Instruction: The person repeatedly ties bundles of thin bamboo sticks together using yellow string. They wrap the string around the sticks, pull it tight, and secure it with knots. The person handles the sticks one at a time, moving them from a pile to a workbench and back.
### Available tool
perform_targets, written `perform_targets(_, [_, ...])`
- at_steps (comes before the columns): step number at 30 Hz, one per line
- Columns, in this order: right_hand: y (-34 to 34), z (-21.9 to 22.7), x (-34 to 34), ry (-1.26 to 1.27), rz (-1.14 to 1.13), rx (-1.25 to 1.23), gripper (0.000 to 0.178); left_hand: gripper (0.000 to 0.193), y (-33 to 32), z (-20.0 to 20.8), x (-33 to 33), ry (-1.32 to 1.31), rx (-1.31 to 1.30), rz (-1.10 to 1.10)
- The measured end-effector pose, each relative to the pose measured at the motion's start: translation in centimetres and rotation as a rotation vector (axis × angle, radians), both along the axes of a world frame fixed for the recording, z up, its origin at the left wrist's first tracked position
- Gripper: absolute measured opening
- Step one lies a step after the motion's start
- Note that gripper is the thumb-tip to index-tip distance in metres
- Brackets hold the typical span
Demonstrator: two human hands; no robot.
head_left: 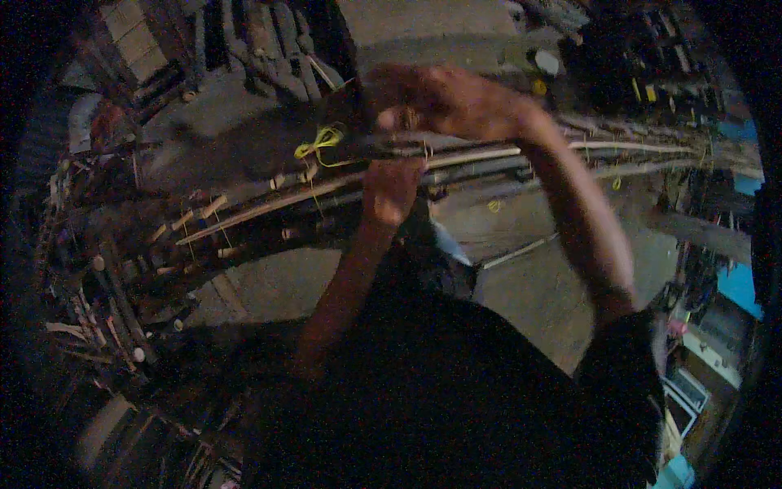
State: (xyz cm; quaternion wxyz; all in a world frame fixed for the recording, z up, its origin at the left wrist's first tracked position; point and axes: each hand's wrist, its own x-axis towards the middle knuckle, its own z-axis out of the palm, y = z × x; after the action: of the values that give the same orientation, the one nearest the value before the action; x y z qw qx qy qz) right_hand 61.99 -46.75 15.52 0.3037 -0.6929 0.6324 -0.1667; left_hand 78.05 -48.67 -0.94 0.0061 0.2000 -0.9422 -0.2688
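My left hand (389, 191) grips a bundle of long bamboo poles (505, 167) from below, fingers wrapped around them. My right hand (432, 102) is bent over the top of the same bundle, fingers closed at a dark spot beside a yellow string (322, 143) knotted around the poles. The poles run from the lower left to the far right across the picture. The picture is dim and what the right fingers pinch is hard to make out.
A heap of cut bamboo pieces (122, 269) lies at the left. A concrete floor (521, 293) shows below the poles. Stacked slats (277, 49) stand at the back, dark shelves with small items (635, 73) at the upper right.
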Motion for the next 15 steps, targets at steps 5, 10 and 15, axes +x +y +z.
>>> perform_targets(5, [0.1, -12.8, -1.2, -0.454, -0.34, 0.112, 0.036, 0.011, -0.1, -2.2, 0.6, 0.466, -0.349, 0.072])
perform_targets(10, [14.5, -10.0, 9.2, -0.616, -0.227, -0.023, 0.02, 0.017, 0.6, -1.1, 0.6, 0.388, -0.021, 0.127])
perform_targets(15, [13.4, -16.8, 11.7, -0.17, -0.088, -0.016, 0.023, 0.038, -0.7, 6.4, -1.4, 0.336, 0.695, 0.077])
